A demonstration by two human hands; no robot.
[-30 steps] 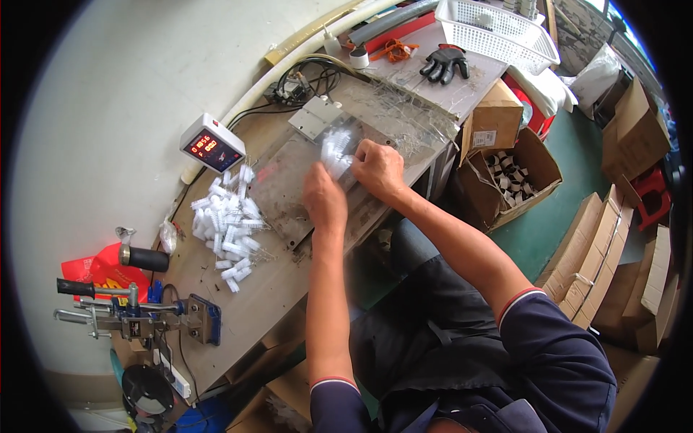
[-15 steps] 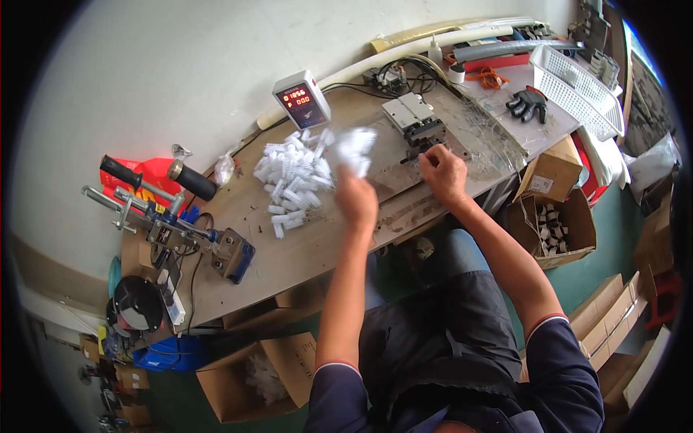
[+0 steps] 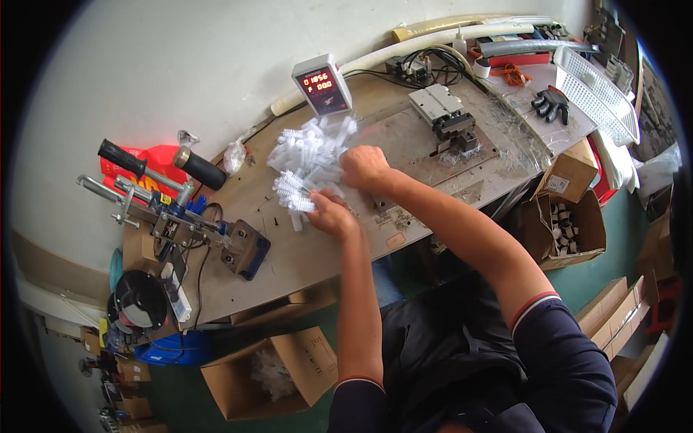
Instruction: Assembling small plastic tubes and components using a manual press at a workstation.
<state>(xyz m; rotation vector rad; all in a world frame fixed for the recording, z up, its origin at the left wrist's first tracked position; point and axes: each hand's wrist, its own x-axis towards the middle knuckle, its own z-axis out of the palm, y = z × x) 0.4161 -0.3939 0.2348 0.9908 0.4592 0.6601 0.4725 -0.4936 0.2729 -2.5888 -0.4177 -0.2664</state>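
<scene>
White ribbed plastic pieces [image 3: 307, 162] lie heaped on our worn wooden bench [image 3: 289, 252], below the grey meter with red digits [image 3: 322, 84]. Our left hand [image 3: 328, 211] pinches several; our right hand [image 3: 364, 167] rests curled on the heap.

Views: one only, head camera, so no second view shares the scene.
Position: above the seated person, at head height.
Facing: steeply down onto the worktop [image 3: 303, 252] and the person's lap; both forearms enter from the lower edge.
Distance: arm's reach from the worktop.
Optics: wide fisheye, dark round rim, straight edges bend; worktop runs tilted, lower left to upper right.
</scene>
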